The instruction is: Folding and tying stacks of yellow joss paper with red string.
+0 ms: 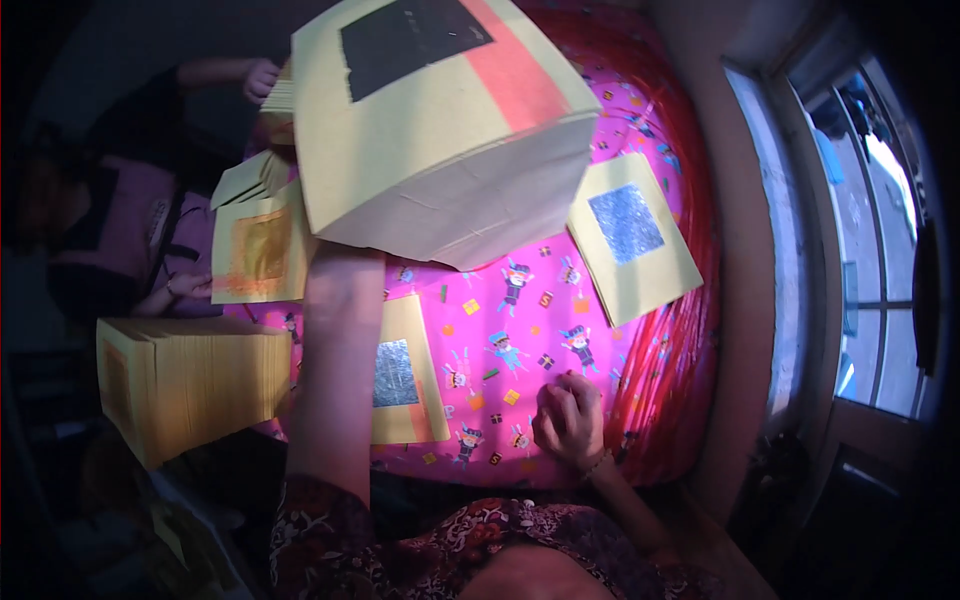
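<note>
A thick, tall stack of yellow paper sheets (470, 190) fills the upper middle, with a dark square and a red stripe on its top sheet. My left forearm reaches up to its lower left edge, where my left hand (345, 262) disappears behind the stack; the fingers are hidden. My right hand (568, 418) rests on the pink patterned tablecloth (500, 300) with its fingers curled into a fist, and nothing shows in it. Partly behind my left forearm lies a yellow sheet (432, 420) with a silver foil square. Right of the tall stack lies another yellow foil-square pile (655, 275).
A long row of yellow sheets (215, 375) stands on edge at the left. Beyond it, another person's hand (188, 287) touches a yellow sheet with an orange-gold square (235, 250); their other hand (260, 80) is farther back. Red plastic strands (685, 300) line the table's right edge.
</note>
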`<state>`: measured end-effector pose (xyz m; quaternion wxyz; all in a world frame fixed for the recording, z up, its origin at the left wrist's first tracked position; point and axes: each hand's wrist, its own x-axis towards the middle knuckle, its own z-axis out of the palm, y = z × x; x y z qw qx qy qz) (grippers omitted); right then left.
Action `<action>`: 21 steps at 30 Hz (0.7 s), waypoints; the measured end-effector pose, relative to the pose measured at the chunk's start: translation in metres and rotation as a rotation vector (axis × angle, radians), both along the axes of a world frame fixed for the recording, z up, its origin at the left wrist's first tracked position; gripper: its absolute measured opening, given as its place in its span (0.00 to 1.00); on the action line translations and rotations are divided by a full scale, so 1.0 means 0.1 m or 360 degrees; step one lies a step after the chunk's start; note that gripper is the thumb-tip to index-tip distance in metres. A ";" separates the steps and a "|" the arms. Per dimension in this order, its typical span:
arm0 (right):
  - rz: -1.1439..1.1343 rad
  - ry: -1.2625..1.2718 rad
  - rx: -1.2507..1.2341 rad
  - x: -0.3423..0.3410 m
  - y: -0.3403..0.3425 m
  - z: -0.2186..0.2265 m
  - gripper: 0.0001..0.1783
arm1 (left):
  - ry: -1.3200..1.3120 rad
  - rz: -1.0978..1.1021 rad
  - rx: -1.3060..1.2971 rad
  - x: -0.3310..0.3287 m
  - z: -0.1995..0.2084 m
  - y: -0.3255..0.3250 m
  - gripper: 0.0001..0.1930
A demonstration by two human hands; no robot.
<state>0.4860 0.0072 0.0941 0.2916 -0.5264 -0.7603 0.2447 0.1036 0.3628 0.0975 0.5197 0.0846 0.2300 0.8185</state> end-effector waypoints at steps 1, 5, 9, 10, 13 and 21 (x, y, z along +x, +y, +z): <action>0.0010 -0.0022 0.0055 -0.02 0.00 0.00 0.22 | -0.0024 0.0022 0.0010 0.01 0.00 0.01 0.32; 0.0066 -0.0056 0.0064 -0.05 0.00 0.04 0.21 | -0.0114 0.0055 0.0026 0.09 -0.02 0.08 0.30; 0.0040 -0.0094 0.0049 -0.05 0.00 0.04 0.22 | -0.0115 0.0058 0.0035 0.05 -0.16 0.18 0.29; 0.0029 -0.0098 0.0030 -0.04 -0.01 0.04 0.22 | -0.0098 0.0049 0.0043 0.02 -0.23 0.22 0.28; 0.0028 -0.0083 -0.0032 -0.03 -0.03 0.02 0.21 | -0.0012 0.0027 0.0060 -0.14 -0.48 0.36 0.27; 0.0086 -0.0082 0.0065 -0.03 -0.07 -0.03 0.22 | 0.0367 0.0050 -0.0423 0.20 0.23 -0.50 0.21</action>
